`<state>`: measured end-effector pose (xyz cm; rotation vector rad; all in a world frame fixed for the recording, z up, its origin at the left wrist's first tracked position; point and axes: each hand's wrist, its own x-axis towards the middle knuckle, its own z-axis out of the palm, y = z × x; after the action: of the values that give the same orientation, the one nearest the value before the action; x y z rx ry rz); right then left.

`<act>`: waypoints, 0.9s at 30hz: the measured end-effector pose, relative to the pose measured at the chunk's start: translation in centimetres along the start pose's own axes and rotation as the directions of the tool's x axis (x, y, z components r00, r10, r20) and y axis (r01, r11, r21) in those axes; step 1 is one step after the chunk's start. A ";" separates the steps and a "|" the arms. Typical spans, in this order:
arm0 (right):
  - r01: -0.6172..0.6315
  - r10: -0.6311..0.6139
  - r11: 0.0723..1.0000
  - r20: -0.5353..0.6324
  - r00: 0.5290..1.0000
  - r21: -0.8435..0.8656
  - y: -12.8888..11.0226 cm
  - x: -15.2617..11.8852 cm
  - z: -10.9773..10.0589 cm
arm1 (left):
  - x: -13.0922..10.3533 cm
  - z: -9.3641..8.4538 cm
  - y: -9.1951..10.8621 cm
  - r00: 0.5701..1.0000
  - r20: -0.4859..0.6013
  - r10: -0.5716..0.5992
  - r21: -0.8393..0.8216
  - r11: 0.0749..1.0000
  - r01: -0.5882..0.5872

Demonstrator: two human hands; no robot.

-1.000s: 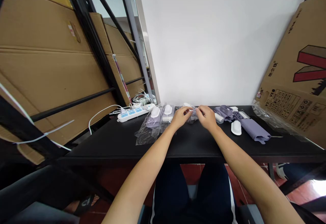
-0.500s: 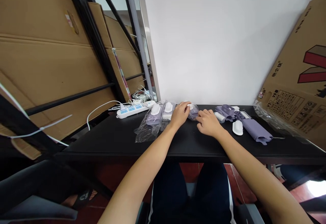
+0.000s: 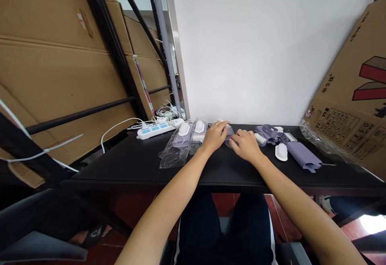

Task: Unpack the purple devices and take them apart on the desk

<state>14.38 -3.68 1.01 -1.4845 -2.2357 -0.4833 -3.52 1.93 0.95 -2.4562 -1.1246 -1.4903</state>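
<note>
A purple perforated piece with a white part on top, in a clear plastic bag (image 3: 229,130), lies on the black table between my hands. My left hand (image 3: 214,137) is curled over its left side and covers most of the white part. At its right edge, the bent fingers of my right hand (image 3: 245,145) press on the bag, thumb toward the middle. To the left lie two more bagged purple pieces, one (image 3: 181,139) at the outside and another (image 3: 199,129) beside my left wrist, each with a white oval part on top.
On the right are a purple perforated sleeve (image 3: 304,155), a white oval part (image 3: 281,152), a white cylinder (image 3: 260,139) and a purple ring-shaped part (image 3: 269,130). A white power strip (image 3: 157,130) with cables stands back left. A printed carton (image 3: 346,108) leans at right; a white panel (image 3: 241,48) rises behind.
My left fingers have slid right and forward over the white part of the bagged piece. My right hand has shifted slightly left, its fingers drawn in closer at the bag's edge.
</note>
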 end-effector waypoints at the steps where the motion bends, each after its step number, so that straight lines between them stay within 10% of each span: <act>1: 0.015 -0.014 1.000 -0.016 1.000 0.027 0.0 0.0 0.1 | -0.1 0.0 0.1 0.999 0.021 0.030 0.016 0.999 -0.030; 13: -0.276 0.285 0.959 0.249 0.926 -0.069 -0.2 2.4 2.9 | -1.4 2.2 1.9 0.921 0.257 0.293 0.107 0.938 -0.328; 17: -0.347 0.325 0.938 0.388 0.862 -0.015 0.2 3.4 3.4 | -1.4 2.6 2.0 0.951 0.227 0.211 -0.101 0.976 -0.193; 21: -0.435 0.388 0.900 0.406 0.828 0.028 0.8 4.7 3.5 | -0.8 2.4 0.7 0.977 0.128 -0.172 -0.252 0.947 0.200; 23: -0.495 0.422 0.866 0.426 0.800 0.072 0.9 5.2 3.6 | -0.4 2.6 -0.5 0.884 0.123 -0.451 -0.304 0.831 0.466; 25: -0.524 0.430 0.845 0.448 0.784 0.107 1.0 5.6 3.9 | 0.0 3.0 -1.7 0.661 0.221 -0.718 -0.416 0.543 0.729; 27: -0.508 0.407 0.852 0.449 0.795 0.129 1.3 5.9 4.5 | 0.6 3.5 -2.6 0.544 0.261 -0.798 -0.441 0.402 0.802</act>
<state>12.88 3.71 0.26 -2.0483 -1.9939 0.2773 -2.31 5.56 -1.31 -2.2176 -2.4610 -2.2578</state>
